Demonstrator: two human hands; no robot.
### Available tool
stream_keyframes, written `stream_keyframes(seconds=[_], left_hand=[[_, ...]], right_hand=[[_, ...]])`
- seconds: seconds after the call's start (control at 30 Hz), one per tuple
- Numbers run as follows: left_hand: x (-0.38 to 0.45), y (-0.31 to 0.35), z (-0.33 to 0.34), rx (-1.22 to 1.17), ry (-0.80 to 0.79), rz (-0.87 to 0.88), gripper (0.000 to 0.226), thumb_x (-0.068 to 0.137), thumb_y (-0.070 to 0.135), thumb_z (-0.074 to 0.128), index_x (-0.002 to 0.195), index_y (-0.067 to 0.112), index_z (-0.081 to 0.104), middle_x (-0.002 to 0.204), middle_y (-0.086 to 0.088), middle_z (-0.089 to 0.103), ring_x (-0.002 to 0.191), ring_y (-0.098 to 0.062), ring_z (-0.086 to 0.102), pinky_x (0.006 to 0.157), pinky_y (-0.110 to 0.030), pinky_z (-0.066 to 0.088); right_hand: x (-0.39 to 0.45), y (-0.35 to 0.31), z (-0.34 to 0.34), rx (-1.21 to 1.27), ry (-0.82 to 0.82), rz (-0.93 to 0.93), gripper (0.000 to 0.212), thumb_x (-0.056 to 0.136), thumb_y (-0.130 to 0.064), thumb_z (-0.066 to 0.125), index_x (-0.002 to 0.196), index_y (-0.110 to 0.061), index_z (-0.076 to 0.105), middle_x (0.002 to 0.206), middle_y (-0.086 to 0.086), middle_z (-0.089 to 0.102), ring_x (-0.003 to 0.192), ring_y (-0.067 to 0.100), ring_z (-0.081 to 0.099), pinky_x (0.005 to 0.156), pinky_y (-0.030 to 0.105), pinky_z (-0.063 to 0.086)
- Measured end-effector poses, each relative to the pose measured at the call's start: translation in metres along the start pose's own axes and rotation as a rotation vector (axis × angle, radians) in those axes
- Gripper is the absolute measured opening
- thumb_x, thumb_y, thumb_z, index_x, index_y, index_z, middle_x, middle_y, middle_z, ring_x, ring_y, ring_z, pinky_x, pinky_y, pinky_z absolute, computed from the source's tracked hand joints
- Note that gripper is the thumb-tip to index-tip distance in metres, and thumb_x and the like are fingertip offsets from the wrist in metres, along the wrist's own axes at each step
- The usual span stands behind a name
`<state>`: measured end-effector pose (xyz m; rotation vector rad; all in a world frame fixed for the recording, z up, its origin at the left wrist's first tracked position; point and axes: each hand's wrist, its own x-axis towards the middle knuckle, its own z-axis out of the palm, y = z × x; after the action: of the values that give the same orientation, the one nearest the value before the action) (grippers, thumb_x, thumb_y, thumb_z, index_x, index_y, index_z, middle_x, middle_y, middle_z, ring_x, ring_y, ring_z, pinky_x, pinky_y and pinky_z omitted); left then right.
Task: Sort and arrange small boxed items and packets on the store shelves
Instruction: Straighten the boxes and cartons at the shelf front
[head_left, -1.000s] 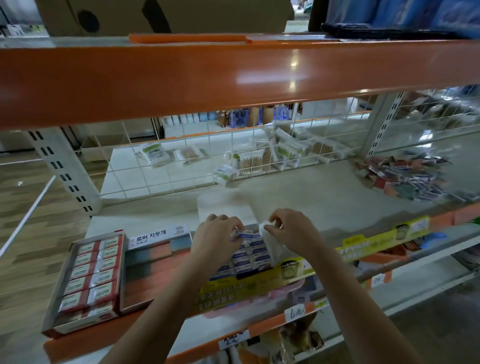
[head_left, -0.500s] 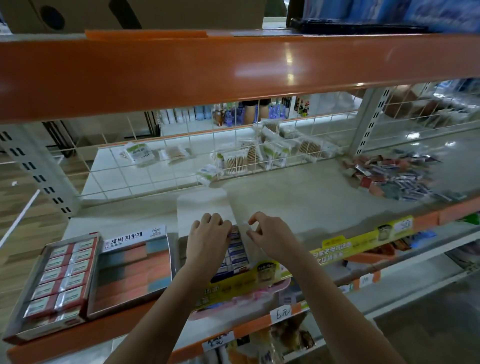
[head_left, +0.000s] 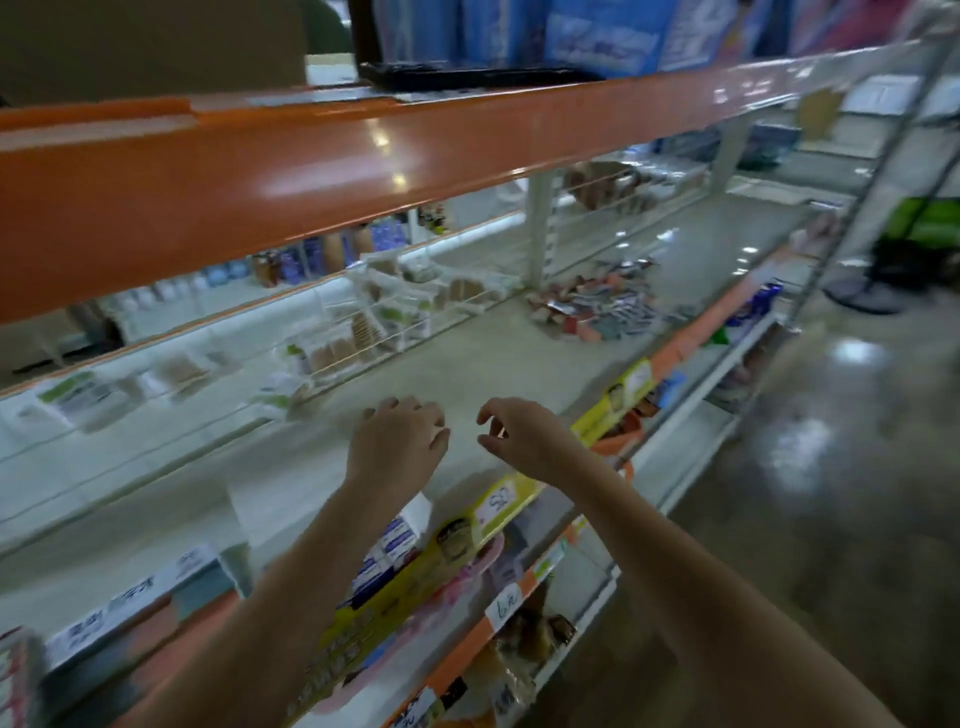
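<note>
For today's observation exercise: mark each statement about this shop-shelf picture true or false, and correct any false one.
1. Both hands are empty. True: the left hand and the right hand hang over the shelf with loosely curled fingers and hold nothing.
2. A loose heap of small packets lies further along the shelf, to the right of the hands. True.
3. The beam above the shelf is blue. False: it is orange.
4. The blue and white boxes lie beyond the hands, against the wire back. False: they sit at the front edge, beside the left forearm.
5. The right hand rests on the heap of packets. False: it is well short of the heap.
</note>
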<state>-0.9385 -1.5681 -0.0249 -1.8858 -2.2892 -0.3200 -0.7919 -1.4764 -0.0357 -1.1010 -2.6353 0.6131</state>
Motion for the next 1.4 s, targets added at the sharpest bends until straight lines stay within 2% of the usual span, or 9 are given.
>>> stream_keyframes(seconds=[0.2,0.3,0.4,0.57,0.73,0.87,1.0,1.13,1.4], left_hand=[[0.056,0.078,0.028,-0.089,-0.083,0.197,0.031,0.09,0.043,0.05,0.117,0.028,0.057,0.115,0.003,0.059,0.113,-0.019,0.05,0.09,-0.032,0.041],[0.084,0.119,0.041,-0.081,-0.129,0.259,0.035,0.088,0.047,0.05,0.117,0.027,0.056,0.117,0.0,0.057,0.113,-0.024,0.05,0.09,-0.033,0.043],[0.116,0.158,0.053,-0.048,-0.143,0.313,0.046,0.086,0.054,0.036,0.115,0.024,0.056,0.116,-0.002,0.057,0.111,-0.026,0.05,0.089,-0.035,0.045],[0.175,0.225,0.064,-0.078,-0.155,0.291,0.038,0.092,0.04,0.049,0.12,0.016,0.051,0.121,-0.008,0.055,0.112,-0.028,0.051,0.087,-0.035,0.044],[0.23,0.275,0.077,-0.074,-0.133,0.253,0.039,0.091,0.045,0.05,0.118,0.017,0.053,0.117,-0.008,0.056,0.107,-0.025,0.052,0.083,-0.033,0.043],[0.269,0.289,0.097,-0.076,-0.18,0.18,0.041,0.092,0.048,0.048,0.122,0.02,0.051,0.123,-0.006,0.054,0.107,-0.022,0.052,0.086,-0.036,0.047],[0.308,0.287,0.116,-0.083,-0.112,0.107,0.039,0.091,0.043,0.047,0.126,0.025,0.049,0.12,-0.003,0.054,0.105,-0.022,0.054,0.085,-0.037,0.049],[0.36,0.277,0.134,-0.015,-0.161,0.083,0.037,0.089,0.035,0.05,0.121,0.016,0.053,0.124,-0.01,0.051,0.108,-0.027,0.053,0.086,-0.037,0.046],[0.427,0.256,0.165,0.035,-0.244,0.037,0.05,0.087,0.011,0.049,0.136,0.017,0.042,0.135,-0.006,0.045,0.122,-0.027,0.044,0.096,-0.04,0.043]], right_hand=[[-0.018,0.074,-0.038,-0.171,0.031,0.185,0.038,0.091,-0.029,0.056,0.125,-0.013,0.052,0.123,0.013,0.052,0.115,0.03,0.049,0.094,0.037,0.042],[-0.026,0.115,-0.059,-0.195,0.062,0.252,0.041,0.088,-0.028,0.06,0.125,-0.012,0.053,0.122,0.016,0.054,0.114,0.033,0.051,0.091,0.039,0.045],[-0.028,0.157,-0.081,-0.212,0.068,0.305,0.043,0.089,-0.027,0.058,0.128,-0.012,0.05,0.121,0.018,0.053,0.113,0.035,0.05,0.088,0.041,0.044],[-0.023,0.23,-0.124,-0.204,0.091,0.319,0.039,0.091,-0.022,0.054,0.128,-0.009,0.049,0.123,0.017,0.051,0.114,0.033,0.049,0.09,0.036,0.039],[-0.006,0.294,-0.162,-0.187,0.066,0.297,0.04,0.09,-0.024,0.055,0.127,-0.009,0.05,0.124,0.014,0.053,0.115,0.032,0.05,0.095,0.038,0.043],[0.018,0.333,-0.178,-0.155,0.078,0.26,0.035,0.089,-0.021,0.058,0.123,-0.013,0.053,0.122,0.01,0.055,0.111,0.026,0.053,0.095,0.039,0.047],[0.058,0.366,-0.188,-0.155,0.038,0.251,0.038,0.09,-0.022,0.057,0.126,-0.014,0.049,0.124,0.011,0.054,0.109,0.027,0.055,0.091,0.041,0.048],[0.103,0.394,-0.197,-0.116,0.016,0.242,0.039,0.091,-0.022,0.053,0.129,-0.014,0.049,0.124,0.01,0.052,0.108,0.027,0.055,0.089,0.038,0.049],[0.175,0.435,-0.216,-0.234,-0.276,0.09,0.044,0.087,-0.013,0.06,0.13,-0.014,0.051,0.126,0.012,0.049,0.117,0.026,0.048,0.094,0.031,0.037]])
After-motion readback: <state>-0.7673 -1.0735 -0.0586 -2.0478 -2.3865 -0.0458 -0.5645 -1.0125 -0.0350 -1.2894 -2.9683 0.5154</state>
